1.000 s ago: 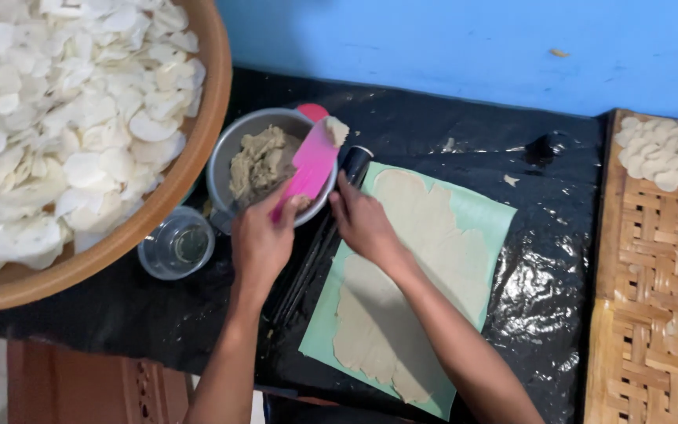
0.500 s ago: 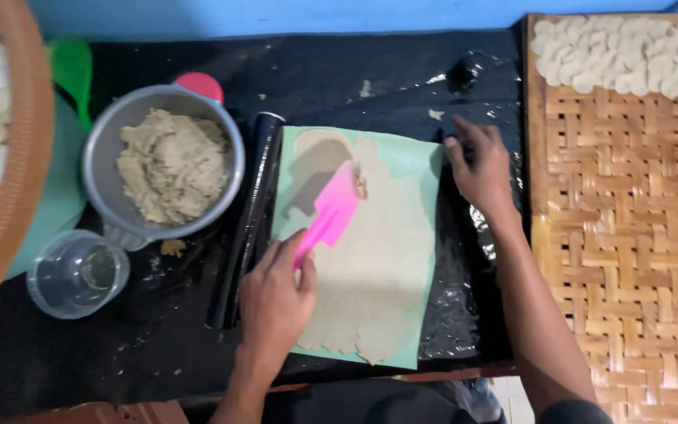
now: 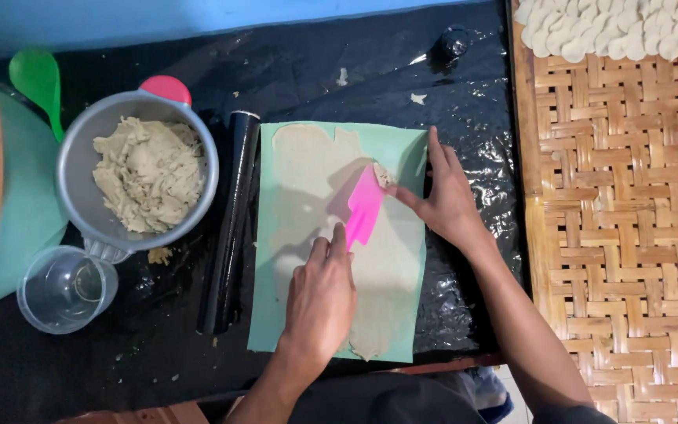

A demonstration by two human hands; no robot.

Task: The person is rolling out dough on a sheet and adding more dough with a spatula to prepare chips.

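A pink spatula point(image 3: 364, 213) is held in the left hand point(image 3: 321, 297), the grip closed round its handle with the fingers curled and the knuckles turned up. The forearm is brought in from the bottom edge, and the blade is pointed away from the body, tilted toward the right. A small lump of dough is carried on the blade's far tip.

The spatula is laid over the green sheet point(image 3: 339, 235), which is taken here as the landmark. The sheet is spread flat on the counter point(image 3: 315, 63), and most of it is covered by a thin beige dough layer point(image 3: 308, 196). The right hand point(image 3: 446, 200) is pressed flat on the sheet's right edge, fingers spread and extended, nothing being pinched; its thumb is pointed toward the spatula's tip. The right forearm is angled in from the lower right.

Just left of the sheet, a black roller point(image 3: 231, 220) is laid parallel to its long edge. Further left, a metal bowl point(image 3: 198, 157) of lumpy dough is set, with a clear cup point(image 3: 64, 289) below it. Well right of the sheet, a woven tray point(image 3: 621, 235) is placed, with pale discs point(image 3: 614, 27) heaped at its far end.
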